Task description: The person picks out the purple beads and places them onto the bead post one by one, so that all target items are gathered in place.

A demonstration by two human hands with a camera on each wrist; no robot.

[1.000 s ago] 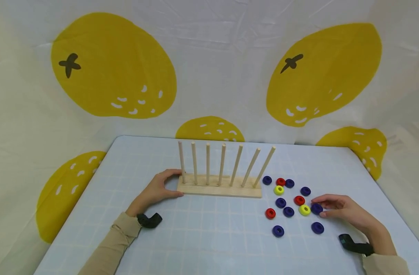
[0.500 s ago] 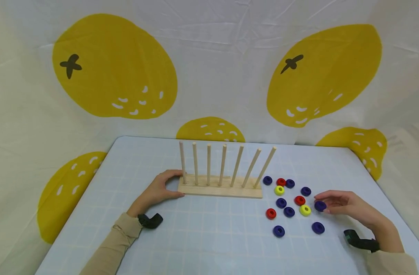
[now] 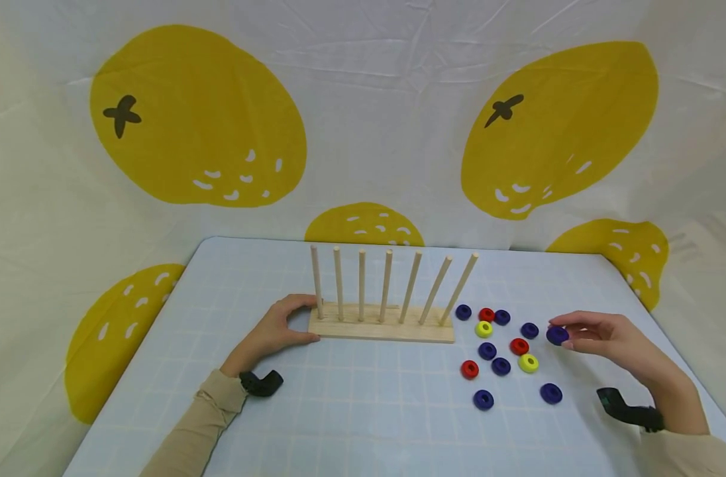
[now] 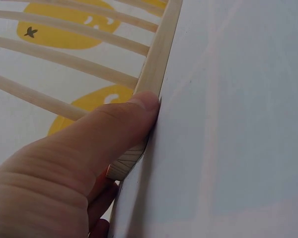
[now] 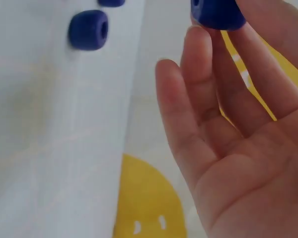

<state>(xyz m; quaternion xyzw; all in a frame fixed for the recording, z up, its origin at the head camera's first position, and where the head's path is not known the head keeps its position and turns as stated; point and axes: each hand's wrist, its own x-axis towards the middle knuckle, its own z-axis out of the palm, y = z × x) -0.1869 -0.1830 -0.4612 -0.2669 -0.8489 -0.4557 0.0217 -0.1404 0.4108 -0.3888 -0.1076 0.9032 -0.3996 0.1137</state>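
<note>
Yellow fruit prints [image 3: 202,119] cover the white cloth [image 3: 387,146] behind my pale table [image 3: 351,411]. Just above it, right of the wooden peg rack [image 3: 381,332], my right hand [image 3: 610,343] pinches a dark blue ring [image 3: 557,336], fingers loosely bent; it looks light, hard and smooth, best held by its outer wall. My left hand [image 3: 273,326] grips the stiff-looking rack's left end.

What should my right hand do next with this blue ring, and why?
Probably carry the blue ring left toward the rightmost peg: the right hand pinches it above the table, that peg is bare, and the left hand grips the left end of the wooden rack.
</note>
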